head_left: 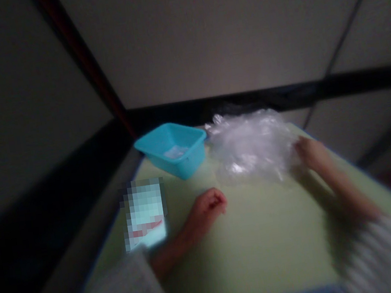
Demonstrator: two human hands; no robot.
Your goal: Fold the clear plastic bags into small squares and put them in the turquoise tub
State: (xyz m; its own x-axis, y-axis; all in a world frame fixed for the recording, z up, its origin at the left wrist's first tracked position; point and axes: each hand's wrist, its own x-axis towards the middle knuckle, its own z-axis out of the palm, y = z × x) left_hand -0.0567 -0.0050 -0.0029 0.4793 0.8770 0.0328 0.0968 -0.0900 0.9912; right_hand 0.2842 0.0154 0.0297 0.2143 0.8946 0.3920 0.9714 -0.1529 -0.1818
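Note:
A crumpled heap of clear plastic bags (253, 145) lies at the far right of the table, shiny and loosely bunched. At its right edge is my right hand (307, 152), blurred, with the fingers closed on the plastic. My left hand (209, 203) rests over the middle of the table with its fingers curled in, and nothing shows in it. It is apart from the plastic and in front of a blue plastic basin (193, 159). Inside the basin lies a pale, flat, clear-looking piece (176, 151), too blurred to name.
A bright, pixelated rectangle (147, 214), perhaps a screen, lies left of my left hand. The yellow-green tabletop (264, 248) has a blue edge. Grey wall panels (216, 32) with a dark band (161, 112) stand behind the table and on the left.

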